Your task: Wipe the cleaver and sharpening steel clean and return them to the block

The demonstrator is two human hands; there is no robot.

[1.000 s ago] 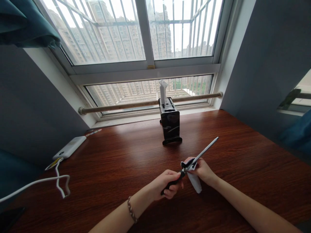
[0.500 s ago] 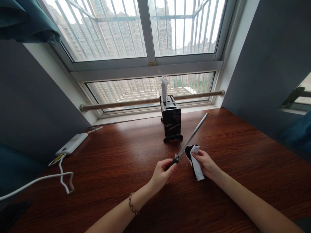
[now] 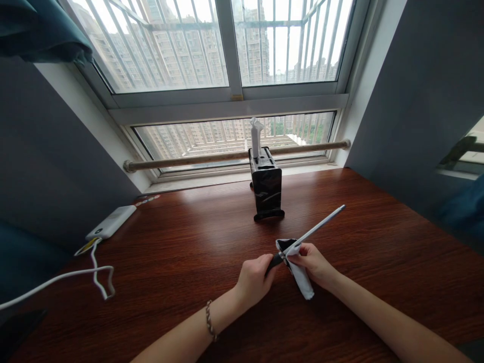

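My left hand [image 3: 257, 276] is closed around the black handle of a sharpening steel [image 3: 321, 222], a slim silver rod with a small guard. The rod slants up to the right, its tip free above the table. A black-and-white cloth [image 3: 300, 280] is pinched in my right hand [image 3: 313, 263]. Part of the cloth is folded against the rod just beyond the guard, and its white end hangs down toward the table. The fingers of my right hand partly hide where cloth and rod meet.
Beyond my hands stands a black slotted block [image 3: 267, 190] with something white and crumpled sticking up from its top. At the far left lie a white power bank [image 3: 111, 223] and a white cable [image 3: 56, 278]. A window with a rail [image 3: 196, 160] backs the wooden table [image 3: 181, 237].
The sharpening steel has tipped lower and to the right. The cloth, apart from the rod before, has moved left and now wraps against it near the guard.
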